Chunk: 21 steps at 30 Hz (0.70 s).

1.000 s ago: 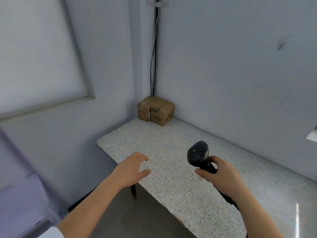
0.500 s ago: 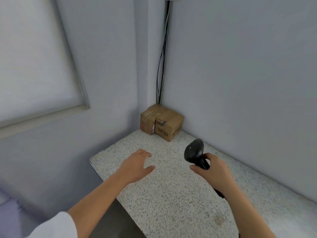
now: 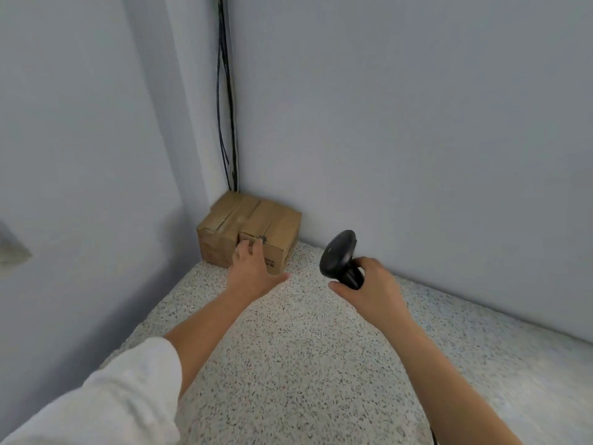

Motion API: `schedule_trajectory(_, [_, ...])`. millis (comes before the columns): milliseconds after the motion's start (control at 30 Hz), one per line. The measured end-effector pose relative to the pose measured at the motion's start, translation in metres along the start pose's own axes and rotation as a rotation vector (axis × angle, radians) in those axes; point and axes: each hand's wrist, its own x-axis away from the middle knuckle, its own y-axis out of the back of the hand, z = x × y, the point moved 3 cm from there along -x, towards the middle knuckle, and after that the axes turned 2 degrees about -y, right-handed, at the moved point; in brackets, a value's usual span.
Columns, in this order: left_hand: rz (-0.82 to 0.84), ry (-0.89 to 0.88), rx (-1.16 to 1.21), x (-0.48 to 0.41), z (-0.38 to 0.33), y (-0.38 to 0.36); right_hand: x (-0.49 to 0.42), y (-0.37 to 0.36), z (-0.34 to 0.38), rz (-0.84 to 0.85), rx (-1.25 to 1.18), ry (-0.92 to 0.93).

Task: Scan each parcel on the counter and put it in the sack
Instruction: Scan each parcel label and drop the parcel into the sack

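I see my left hand [image 3: 252, 268] stretched out, thumb splayed, fingertips at the front face of the cardboard parcel [image 3: 272, 226], which sits in the wall corner on the speckled surface [image 3: 288, 364]. My right hand [image 3: 372, 289] grips the black scanner [image 3: 339, 253], head up, apart from the parcel.

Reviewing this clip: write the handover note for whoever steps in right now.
The left hand is open, stretched to the cardboard parcels, fingertips at the front upper edge; no grip visible.
The right hand grips the black scanner above the counter.
The parcels sit in the counter's far corner against the walls, apparently two side by side.
Done: nothing visibly scanned; the sack is out of view.
To do: take a parcel, scan it, sack it, repeat.
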Motion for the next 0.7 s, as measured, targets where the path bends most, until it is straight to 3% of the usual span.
schedule_trajectory(233, [0.192, 0.064, 0.029, -0.100, 0.005, -0.017, -0.039, -0.024, 0.002, 0.016, -0.023, -0.151])
schedule_trajectory(700, [0.299, 0.149, -0.159, -0.197, 0.022, -0.061, -0.066, -0.033, -0.031, 0.013, 0.046, -0.274])
